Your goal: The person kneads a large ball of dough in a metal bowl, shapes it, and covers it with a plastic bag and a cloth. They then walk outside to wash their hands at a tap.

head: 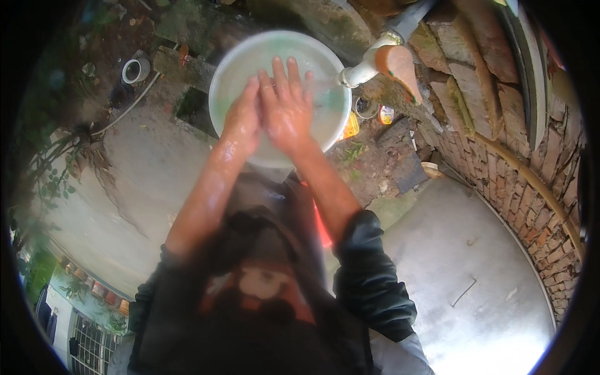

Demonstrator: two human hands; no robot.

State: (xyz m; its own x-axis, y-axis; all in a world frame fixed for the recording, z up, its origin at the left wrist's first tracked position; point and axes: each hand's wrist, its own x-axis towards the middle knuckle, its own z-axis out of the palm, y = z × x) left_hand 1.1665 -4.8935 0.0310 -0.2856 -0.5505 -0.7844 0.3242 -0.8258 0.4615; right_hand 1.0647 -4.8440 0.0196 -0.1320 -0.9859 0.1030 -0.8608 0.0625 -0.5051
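My left hand (241, 117) and my right hand (287, 108) are pressed together, wet, over a round pale basin (213, 101) with green patches inside. The right hand lies palm down, its fingers stretched away from me and partly over the left hand's fingers. Neither hand is seen to hold an object, though the space between the palms is hidden. At the basin's right edge a white plastic tap (363, 72) with an orange handle (397, 65) points at the basin, and a faint stream seems to run from its mouth towards the right fingers.
A brick wall (520, 187) curves along the right, with a pale pipe (532, 176) on it. Below it is a grey concrete slab (459, 243). Small containers (386, 115) stand on the soil beside the basin. A white cup-like pot (136, 70) and a thin hose (136, 103) lie at left.
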